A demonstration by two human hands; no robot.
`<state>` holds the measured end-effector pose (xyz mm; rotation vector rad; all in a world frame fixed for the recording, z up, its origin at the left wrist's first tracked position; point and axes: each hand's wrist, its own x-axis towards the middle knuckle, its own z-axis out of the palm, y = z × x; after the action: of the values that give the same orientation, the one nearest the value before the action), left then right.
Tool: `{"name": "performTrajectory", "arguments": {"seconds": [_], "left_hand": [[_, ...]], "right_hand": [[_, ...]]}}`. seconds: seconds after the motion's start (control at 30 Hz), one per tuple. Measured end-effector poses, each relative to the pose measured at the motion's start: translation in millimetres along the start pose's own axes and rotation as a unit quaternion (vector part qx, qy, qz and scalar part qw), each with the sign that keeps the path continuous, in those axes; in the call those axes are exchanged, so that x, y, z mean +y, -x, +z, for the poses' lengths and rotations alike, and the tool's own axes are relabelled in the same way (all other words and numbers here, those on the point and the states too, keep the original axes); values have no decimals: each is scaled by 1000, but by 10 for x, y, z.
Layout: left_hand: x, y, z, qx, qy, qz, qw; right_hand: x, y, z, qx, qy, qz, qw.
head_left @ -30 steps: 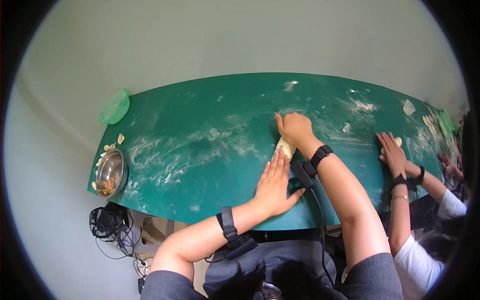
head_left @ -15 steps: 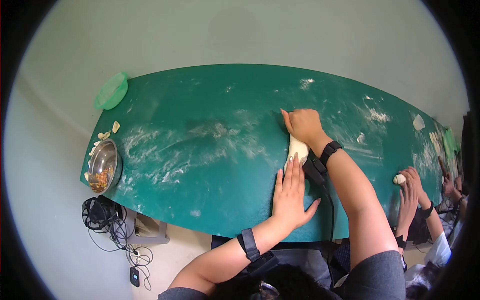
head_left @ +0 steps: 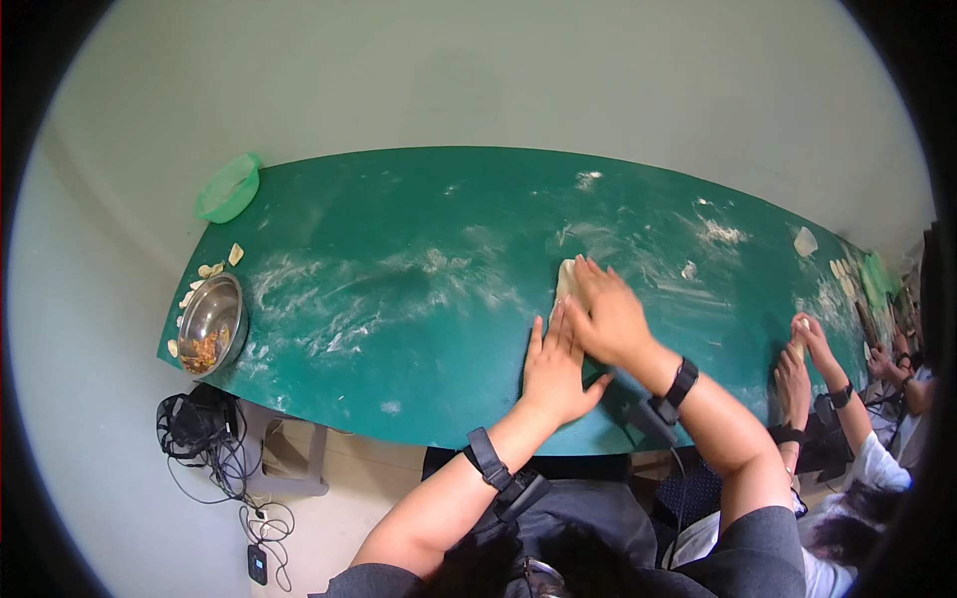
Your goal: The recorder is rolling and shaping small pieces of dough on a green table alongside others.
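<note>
A long roll of pale dough (head_left: 566, 279) lies on the floury green table (head_left: 419, 349) in front of me, mostly covered by my hands. My left hand (head_left: 555, 377) rests on its near end, fingers stretched out and thumb spread to the right. Farther up, my right hand (head_left: 610, 311) presses flat on the dough with straight fingers, its thumb beside the left fingertips. Neither hand grips anything. Both wrists carry black straps with small black devices.
At the left edge stand a metal bowl (head_left: 221, 319) with chopped filling and a green plastic basin (head_left: 227, 189). Small dough pieces (head_left: 235, 254) lie beside the bowl. On the right, another person's hands (head_left: 795, 374) hold dough. Tangled cables (head_left: 234, 468) hang below the left edge.
My right hand has opened from a fist and moved down to lie flat on the dough. My left hand has shifted slightly left. The other person's hands have come together around their dough.
</note>
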<state>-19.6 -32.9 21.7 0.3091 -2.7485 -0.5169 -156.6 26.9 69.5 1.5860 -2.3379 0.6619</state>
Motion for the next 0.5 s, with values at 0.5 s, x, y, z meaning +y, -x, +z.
{"name": "performTrajectory", "arguments": {"seconds": [0.5], "left_hand": [[-99,258,-115,-4,18,7,1000]], "right_hand": [[658,-952,417,-38,-48,238,969]]}}
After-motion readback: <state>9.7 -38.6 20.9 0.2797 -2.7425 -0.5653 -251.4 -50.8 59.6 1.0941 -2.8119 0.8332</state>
